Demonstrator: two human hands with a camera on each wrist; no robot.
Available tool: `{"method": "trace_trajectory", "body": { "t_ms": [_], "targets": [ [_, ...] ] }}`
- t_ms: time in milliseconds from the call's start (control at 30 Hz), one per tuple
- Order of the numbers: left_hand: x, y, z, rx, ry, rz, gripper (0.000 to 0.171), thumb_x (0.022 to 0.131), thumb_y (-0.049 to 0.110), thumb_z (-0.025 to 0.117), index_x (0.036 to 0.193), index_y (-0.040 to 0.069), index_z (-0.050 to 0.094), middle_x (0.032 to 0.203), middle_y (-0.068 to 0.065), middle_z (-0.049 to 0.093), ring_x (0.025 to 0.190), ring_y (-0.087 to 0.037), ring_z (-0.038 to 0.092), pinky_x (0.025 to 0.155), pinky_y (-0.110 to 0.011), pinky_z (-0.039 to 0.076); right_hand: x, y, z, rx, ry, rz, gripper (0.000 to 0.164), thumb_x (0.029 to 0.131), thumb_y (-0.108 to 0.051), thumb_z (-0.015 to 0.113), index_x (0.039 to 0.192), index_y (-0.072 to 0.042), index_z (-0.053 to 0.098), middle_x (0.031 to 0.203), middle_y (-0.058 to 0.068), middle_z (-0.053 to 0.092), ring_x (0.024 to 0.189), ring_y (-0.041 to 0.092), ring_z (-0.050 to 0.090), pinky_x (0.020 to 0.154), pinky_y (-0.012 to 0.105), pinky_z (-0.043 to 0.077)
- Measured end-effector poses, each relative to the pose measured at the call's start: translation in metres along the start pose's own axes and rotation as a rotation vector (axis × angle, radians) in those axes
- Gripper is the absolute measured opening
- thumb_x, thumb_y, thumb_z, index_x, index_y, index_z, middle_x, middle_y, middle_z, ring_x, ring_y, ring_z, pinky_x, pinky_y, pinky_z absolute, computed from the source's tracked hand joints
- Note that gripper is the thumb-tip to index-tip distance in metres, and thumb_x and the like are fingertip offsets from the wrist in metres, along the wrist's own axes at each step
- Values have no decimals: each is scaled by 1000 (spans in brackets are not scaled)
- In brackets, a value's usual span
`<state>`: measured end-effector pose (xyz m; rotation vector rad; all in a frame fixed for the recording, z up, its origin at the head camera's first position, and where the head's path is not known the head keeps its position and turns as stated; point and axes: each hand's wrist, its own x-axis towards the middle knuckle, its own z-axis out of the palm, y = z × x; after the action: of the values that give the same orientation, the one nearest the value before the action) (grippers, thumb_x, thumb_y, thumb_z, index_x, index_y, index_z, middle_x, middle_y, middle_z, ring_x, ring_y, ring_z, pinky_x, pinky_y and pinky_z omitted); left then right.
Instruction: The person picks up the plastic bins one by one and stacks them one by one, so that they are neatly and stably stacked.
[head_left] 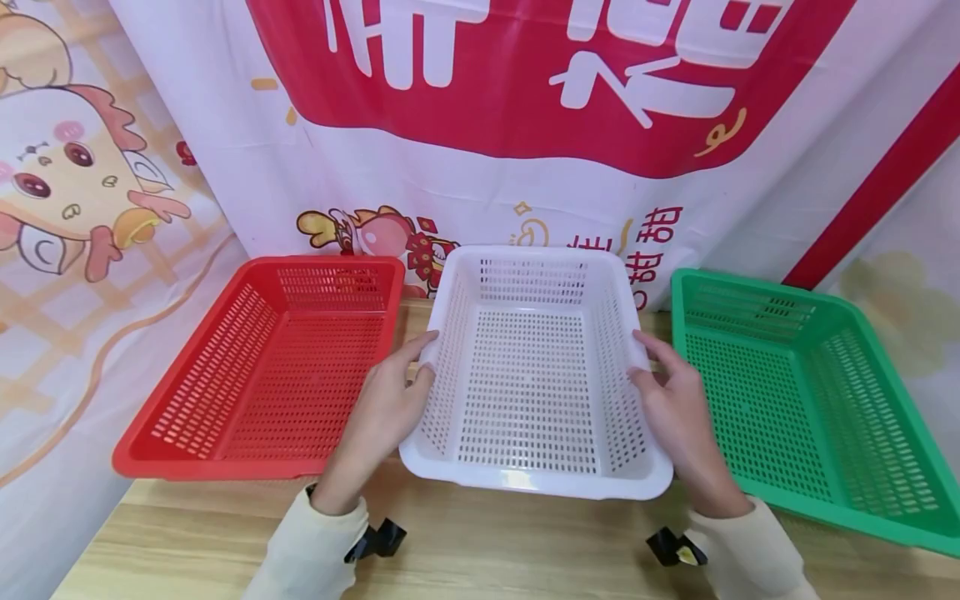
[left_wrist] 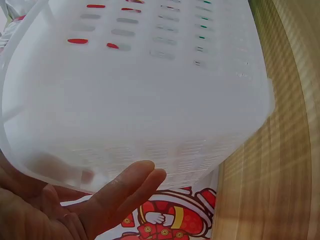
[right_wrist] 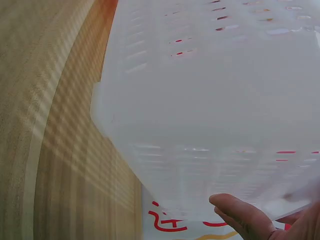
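A white plastic basket [head_left: 529,483] with slotted walls and floor sits between my two hands, nothing in it. My left hand [head_left: 390,400] grips its left rim, thumb at the inner edge and fingers under the outer side. On the opposite rim my right hand [head_left: 675,408] does the same. In the left wrist view, fingertips [left_wrist: 142,172] lie against the outside of the white wall [left_wrist: 135,105]. Fingers [right_wrist: 240,212] of the right hand likewise touch the basket's outer wall [right_wrist: 215,105] in the right wrist view.
A red basket [head_left: 217,468] stands to the left and a green basket [head_left: 847,521] to the right, both on the wooden table [head_left: 517,550]. Behind them hangs a printed white and red cloth [head_left: 480,183]. Black wrist mounts [head_left: 375,540] show at the sleeves.
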<state>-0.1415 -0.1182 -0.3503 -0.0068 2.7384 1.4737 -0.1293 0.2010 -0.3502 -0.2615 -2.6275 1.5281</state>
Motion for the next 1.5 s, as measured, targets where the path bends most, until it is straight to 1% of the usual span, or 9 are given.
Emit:
{"method": "trace_trajectory", "body": {
  "t_ms": [133, 267, 400, 633, 900, 1000, 1167, 1333, 1500],
  "targets": [
    [-1, 2, -1, -31, -14, 2, 56, 108, 21, 55, 163, 26, 42, 150, -15, 59, 98, -31, 79, 68, -38, 68, -1, 0, -4, 25, 9, 2, 56, 109, -15, 49, 164, -21, 41, 162, 17, 47, 127, 36, 64, 79, 13, 57],
    [0, 4, -2, -62, -25, 4, 57, 109, 22, 54, 163, 29, 41, 153, -14, 59, 108, -33, 77, 75, -40, 69, -1, -2, -8, 70, 15, 4, 55, 109, -14, 49, 163, -20, 42, 161, 17, 48, 129, 35, 62, 79, 9, 56],
    [1, 6, -3, -102, -44, 4, 56, 109, 23, 54, 163, 32, 42, 153, -16, 59, 113, -34, 76, 79, -42, 69, -2, -3, -16, 97, 22, 4, 53, 110, -16, 50, 163, -20, 43, 159, 17, 50, 121, 30, 65, 78, 10, 58],
    [0, 17, -7, -181, -79, 26, 56, 109, 24, 53, 163, 32, 40, 158, -11, 55, 112, -35, 77, 77, -43, 68, -3, -6, -33, 128, -5, -12, 53, 112, -24, 48, 164, -23, 40, 161, 15, 48, 100, 1, 69, 79, 16, 62],
    [0, 34, -7, -253, -117, 62, 55, 110, 24, 52, 162, 34, 41, 158, -5, 56, 116, -32, 75, 86, -45, 67, 0, -9, -58, 144, -28, 43, 55, 111, -35, 50, 165, -29, 38, 168, 12, 42, 107, -5, 67, 83, 16, 62],
    [2, 41, -4, -290, -135, 61, 55, 109, 23, 53, 162, 36, 41, 158, -2, 56, 117, -30, 74, 87, -44, 67, 2, -8, -72, 225, -41, 71, 53, 111, -33, 53, 163, -29, 42, 167, 13, 42, 100, -7, 68, 80, 14, 62],
    [2, 61, 1, -353, -165, 82, 54, 109, 21, 52, 161, 36, 43, 159, 0, 56, 119, -30, 73, 83, -43, 68, -2, -2, -95, 471, -55, 136, 60, 104, -37, 66, 161, -34, 45, 163, -2, 45, 98, -3, 74, 76, 22, 65],
    [5, 80, 11, -386, -211, 113, 54, 110, 21, 52, 161, 34, 43, 158, 1, 56, 115, -30, 75, 75, -41, 69, -6, 7, -114, 526, -19, 156, 64, 102, -36, 70, 161, -35, 45, 152, -7, 50, 94, -1, 76, 71, 27, 66],
    [12, 94, 31, -414, -252, 160, 54, 110, 19, 53, 162, 29, 44, 158, -1, 56, 114, -31, 75, 72, -40, 69, -4, 22, -133, 539, 47, 80, 53, 104, -26, 67, 155, -30, 53, 128, -17, 60, 88, -2, 75, 68, 20, 64]
  ]
}}
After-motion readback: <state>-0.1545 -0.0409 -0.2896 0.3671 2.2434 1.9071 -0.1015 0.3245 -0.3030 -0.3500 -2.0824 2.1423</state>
